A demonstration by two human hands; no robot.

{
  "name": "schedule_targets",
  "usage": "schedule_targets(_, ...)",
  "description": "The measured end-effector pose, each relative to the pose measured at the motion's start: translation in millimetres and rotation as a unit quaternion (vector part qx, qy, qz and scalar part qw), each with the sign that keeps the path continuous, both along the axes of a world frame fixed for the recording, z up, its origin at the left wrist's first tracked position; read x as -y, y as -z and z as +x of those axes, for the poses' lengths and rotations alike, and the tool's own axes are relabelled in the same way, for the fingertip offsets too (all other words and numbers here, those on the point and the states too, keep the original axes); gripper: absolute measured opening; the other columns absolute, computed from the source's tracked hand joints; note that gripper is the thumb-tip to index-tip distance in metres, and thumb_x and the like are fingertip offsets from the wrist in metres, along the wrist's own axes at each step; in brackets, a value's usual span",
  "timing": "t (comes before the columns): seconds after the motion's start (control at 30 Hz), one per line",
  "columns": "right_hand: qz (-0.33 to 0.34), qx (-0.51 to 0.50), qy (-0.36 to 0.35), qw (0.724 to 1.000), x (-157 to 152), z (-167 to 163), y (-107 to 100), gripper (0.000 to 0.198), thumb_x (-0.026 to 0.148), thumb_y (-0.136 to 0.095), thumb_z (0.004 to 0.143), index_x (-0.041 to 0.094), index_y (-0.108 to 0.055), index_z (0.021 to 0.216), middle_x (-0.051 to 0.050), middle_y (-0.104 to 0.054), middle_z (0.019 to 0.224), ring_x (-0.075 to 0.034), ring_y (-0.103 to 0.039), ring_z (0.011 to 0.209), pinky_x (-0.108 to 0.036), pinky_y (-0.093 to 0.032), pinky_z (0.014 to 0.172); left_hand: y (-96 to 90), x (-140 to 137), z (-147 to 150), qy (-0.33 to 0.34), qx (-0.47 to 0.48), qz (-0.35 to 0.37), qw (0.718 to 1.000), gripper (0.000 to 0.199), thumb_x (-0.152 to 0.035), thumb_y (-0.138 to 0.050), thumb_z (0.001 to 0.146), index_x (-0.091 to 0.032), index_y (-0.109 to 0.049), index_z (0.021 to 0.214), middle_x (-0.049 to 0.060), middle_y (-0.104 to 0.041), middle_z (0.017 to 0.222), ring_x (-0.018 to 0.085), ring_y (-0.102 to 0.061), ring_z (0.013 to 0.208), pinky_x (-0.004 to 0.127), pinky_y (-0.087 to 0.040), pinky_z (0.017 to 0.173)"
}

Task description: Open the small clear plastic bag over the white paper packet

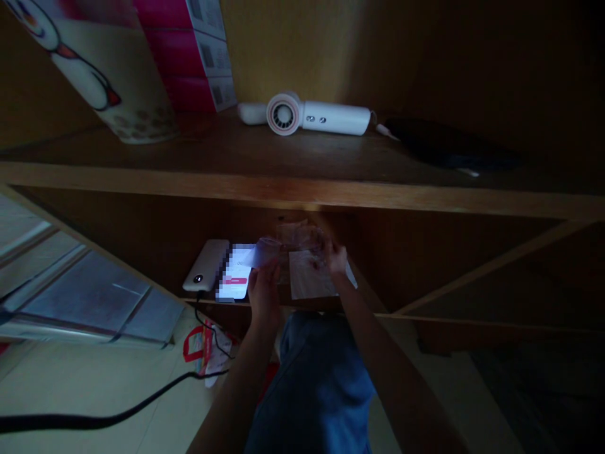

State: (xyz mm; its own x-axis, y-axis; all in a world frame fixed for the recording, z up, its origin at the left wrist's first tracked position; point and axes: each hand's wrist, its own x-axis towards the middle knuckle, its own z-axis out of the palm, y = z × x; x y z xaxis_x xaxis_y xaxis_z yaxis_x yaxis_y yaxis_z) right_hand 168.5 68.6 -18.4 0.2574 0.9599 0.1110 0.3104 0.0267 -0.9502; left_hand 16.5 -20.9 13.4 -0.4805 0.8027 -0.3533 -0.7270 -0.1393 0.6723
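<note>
A big wooden shelf unit (302, 189) fills the dim view, with one board high above the hands and a lower board right under them. Up and to the left of the hands stands a tall white box with a cartoon bird (94, 69), and next to it are pink boxes (189, 57). Straight above the hands, on the top board, lies a white hair dryer (316, 116), and a dark thing (449, 151) lies to the right of it; it is too dark to tell what that is. Below the hands are blue trousers (321, 384). A black cable (118, 413) runs over the floor down to the left. Just left of the left hand a lit phone (235, 274) lies on the lower board, touching a white power bank (207, 265). A white paper (309, 280) lies flat between the hands. The left hand (263, 287) and the right hand (336, 258) both pinch a crinkly clear plastic bag (295, 243), fingers closed on its two sides, just above the paper.
</note>
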Motion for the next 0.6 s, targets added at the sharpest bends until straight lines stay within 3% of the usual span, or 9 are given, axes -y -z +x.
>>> schedule_targets(0.03, 0.001, 0.114, -0.012, 0.993, 1, 2, 1, 0.043, 0.045, -0.035, 0.088, 0.016, -0.062, 0.072, -0.007, -0.063, 0.064, -0.016, -0.059, 0.059, -0.023, -0.042, 0.052, -0.7, 1, 3, 0.0, 0.014, -0.009, 1.0, 0.012, -0.01, -0.057, 0.071, -0.017, -0.047, 0.069, 0.0, -0.063, 0.078, 0.012, -0.065, 0.083, 0.03, -0.048, 0.088)
schedule_targets(0.1, -0.032, 0.297, -0.036, 0.954, 3, 5, 3, 0.044, 0.045, -0.036, 0.089, 0.015, -0.066, 0.08, -0.011, -0.068, 0.075, -0.019, -0.063, 0.071, -0.025, -0.043, 0.06, -1.5, 2, 10, 0.004, 0.032, -0.014, 0.999, 0.013, -0.01, -0.057, 0.072, -0.017, -0.046, 0.069, 0.001, -0.065, 0.078, 0.012, -0.065, 0.082, 0.028, -0.048, 0.086)
schedule_targets(0.2, -0.078, 0.444, -0.078, 0.889, 5, 6, 3, 0.046, 0.045, -0.031, 0.091, 0.017, -0.067, 0.088, -0.012, -0.07, 0.083, -0.019, -0.065, 0.074, -0.024, -0.043, 0.063, 1.5, 2, 20, 0.01, 0.038, -0.006, 0.999, 0.015, -0.012, -0.058, 0.073, -0.018, -0.046, 0.067, 0.001, -0.065, 0.077, 0.012, -0.065, 0.082, 0.028, -0.048, 0.087)
schedule_targets(0.3, -0.09, 0.5, -0.103, 0.855, 7, 2, 3, 0.045, 0.043, -0.029, 0.092, 0.018, -0.066, 0.091, -0.011, -0.07, 0.087, -0.018, -0.065, 0.075, -0.023, -0.042, 0.063, 9.3, 1, 27, 0.032, 0.036, 0.002, 0.999, 0.014, -0.014, -0.061, 0.071, -0.017, -0.048, 0.069, 0.001, -0.065, 0.078, 0.013, -0.065, 0.084, 0.03, -0.046, 0.089)
schedule_targets(0.4, -0.089, 0.526, -0.113, 0.838, 11, -1, 3, 0.043, 0.04, -0.029, 0.093, 0.016, -0.064, 0.097, -0.013, -0.068, 0.093, -0.017, -0.064, 0.08, -0.023, -0.042, 0.065, 16.3, 0, 31, 0.06, 0.031, 0.0, 0.998, 0.014, -0.015, -0.064, 0.069, -0.016, -0.05, 0.07, 0.002, -0.066, 0.079, 0.015, -0.065, 0.086, 0.032, -0.045, 0.091)
schedule_targets(0.6, -0.043, 0.526, -0.106, 0.843, 19, -2, 2, 0.04, 0.038, -0.027, 0.094, 0.018, -0.06, 0.104, -0.011, -0.064, 0.106, -0.016, -0.063, 0.085, -0.023, -0.041, 0.065, 16.3, 7, 37, 0.094, 0.036, 0.037, 0.994, 0.016, -0.018, -0.066, 0.07, -0.017, -0.05, 0.072, 0.005, -0.068, 0.085, 0.018, -0.065, 0.091, 0.034, -0.045, 0.092)
